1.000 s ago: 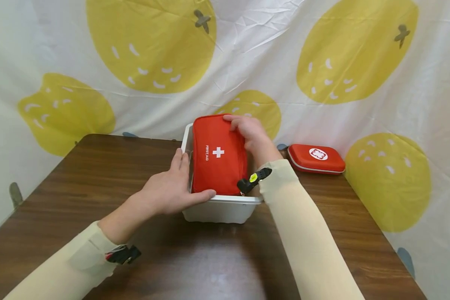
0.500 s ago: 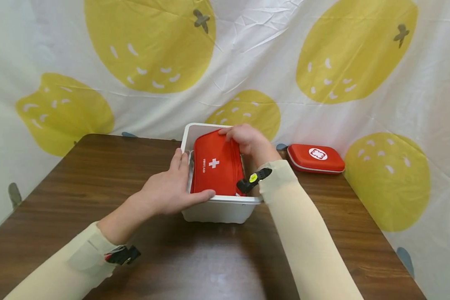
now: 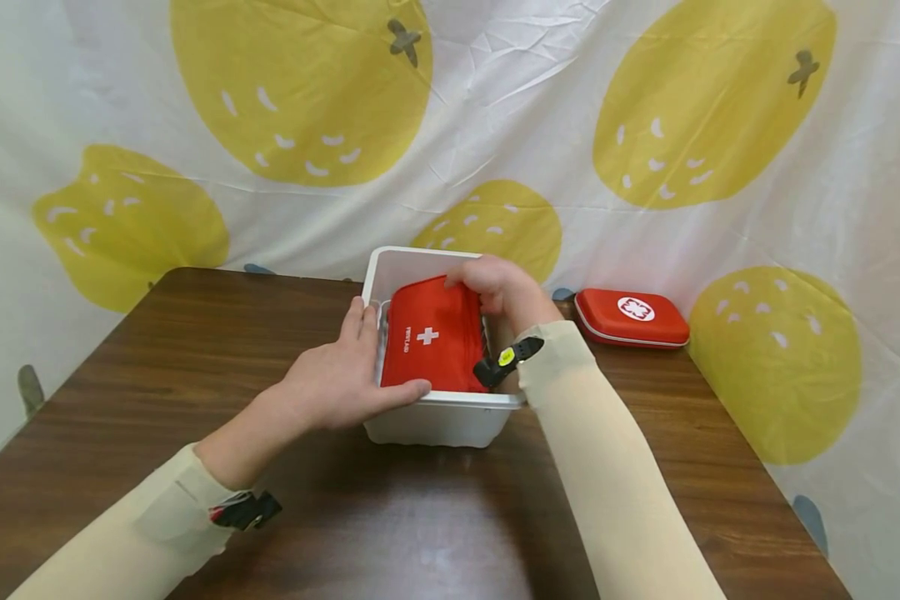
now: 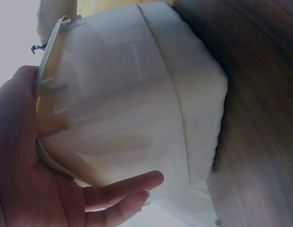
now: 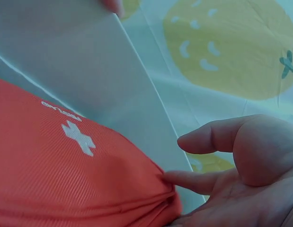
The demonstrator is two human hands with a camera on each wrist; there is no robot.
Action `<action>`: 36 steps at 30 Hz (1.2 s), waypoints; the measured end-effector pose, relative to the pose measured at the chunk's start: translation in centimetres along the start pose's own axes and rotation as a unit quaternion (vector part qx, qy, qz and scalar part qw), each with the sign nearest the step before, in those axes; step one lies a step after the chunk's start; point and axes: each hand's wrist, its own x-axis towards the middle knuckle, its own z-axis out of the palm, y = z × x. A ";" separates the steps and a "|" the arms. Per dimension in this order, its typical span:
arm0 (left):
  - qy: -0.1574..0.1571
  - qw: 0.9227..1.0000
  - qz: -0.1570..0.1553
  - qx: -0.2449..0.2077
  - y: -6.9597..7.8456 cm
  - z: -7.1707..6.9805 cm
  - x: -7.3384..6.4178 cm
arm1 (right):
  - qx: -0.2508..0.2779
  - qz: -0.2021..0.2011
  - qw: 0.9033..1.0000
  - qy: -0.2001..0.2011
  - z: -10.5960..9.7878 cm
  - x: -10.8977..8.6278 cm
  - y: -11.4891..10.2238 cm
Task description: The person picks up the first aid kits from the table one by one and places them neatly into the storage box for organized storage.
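Note:
A red first-aid pouch (image 3: 431, 342) with a white cross sits tilted inside a white plastic bin (image 3: 442, 423). My left hand (image 3: 330, 379) rests against the bin's near left corner, thumb lying along the front rim and fingers straight along the left side. The left wrist view has those fingers outside the bin's wall (image 4: 118, 104). At the pouch's upper right end, my right hand (image 3: 498, 287) touches the red fabric (image 5: 108, 175) with a fingertip. In the right wrist view its thumb stands apart from the pouch. Its other fingers are hidden.
A red hard first-aid case (image 3: 632, 317) with a white round emblem lies at the back right of the brown wooden table (image 3: 390, 517). A white curtain (image 3: 510, 108) printed with yellow lemons hangs behind the table. Something clear shows at the bin's inner left.
The pouch has sunk lower into the bin, baring the bin's back rim. My right hand has come down with it, while my left hand has stayed in place.

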 end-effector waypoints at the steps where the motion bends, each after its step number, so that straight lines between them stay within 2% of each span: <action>1: 0.000 1.000 -0.001 -0.001 0.0 0.0 0.0 | -0.002 0.003 1.000 0.003 0.0 0.0 0.0; 9: -0.003 1.000 -0.012 -0.009 0.0 0.1 0.1 | 0.009 0.004 0.999 0.044 0.0 -0.3 0.0; 15: -0.002 1.000 -0.013 -0.007 0.1 0.1 0.1 | 0.013 -0.004 0.999 0.044 -0.2 -0.4 -0.2; 21: 0.003 1.000 -0.008 -0.004 0.2 0.2 0.0 | 0.079 -0.051 0.995 0.044 -0.4 -0.9 -0.6; 25: 0.003 1.000 -0.008 -0.003 0.2 0.2 -0.1 | 0.095 -0.086 0.991 0.032 -0.9 -1.7 -0.9; 30: 0.001 1.000 -0.008 -0.003 0.1 0.1 -0.1 | 0.106 -0.123 0.987 0.019 -2.7 -2.9 -1.1; 36: 0.001 1.000 -0.008 -0.004 0.0 0.1 -0.1 | 0.134 -0.158 0.978 0.015 -6.3 -4.5 -1.0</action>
